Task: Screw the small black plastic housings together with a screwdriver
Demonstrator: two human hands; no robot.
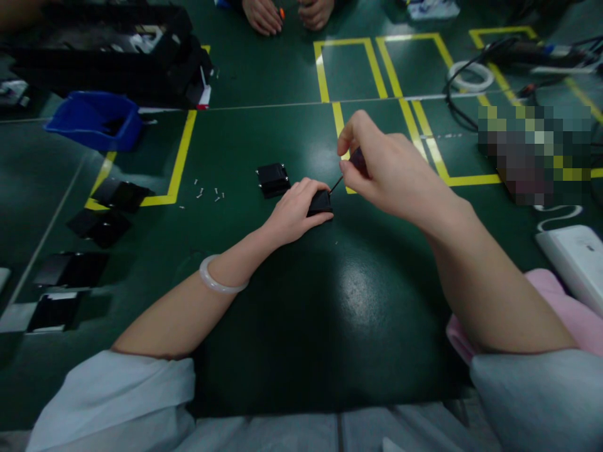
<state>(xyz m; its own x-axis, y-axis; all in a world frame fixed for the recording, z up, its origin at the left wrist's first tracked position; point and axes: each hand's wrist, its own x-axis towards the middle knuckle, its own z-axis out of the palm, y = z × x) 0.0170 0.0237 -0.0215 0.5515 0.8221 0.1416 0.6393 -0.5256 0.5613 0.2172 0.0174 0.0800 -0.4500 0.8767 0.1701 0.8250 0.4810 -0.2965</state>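
Observation:
My left hand point(298, 210) is closed around a small black plastic part point(320, 203) and steadies it on the green table point(282, 301). In my right hand point(377, 166) is a screwdriver point(358, 161) with a dark handle, held tilted. Its thin shaft runs down to the right end of the black part, where the tip seems to touch. Just beyond my left hand lies a second black part point(272, 179) with shiny screws at its corners. Several loose small screws point(200, 193) are scattered to the left of it.
Several black parts point(70, 270) lie in a column at the left. Behind them stand a blue bin point(97, 119) and black trays point(108, 69). A co-worker's hands point(264, 16) rest at the far edge. At right are cables point(455, 94), a white box point(572, 257) and pink cloth point(549, 292).

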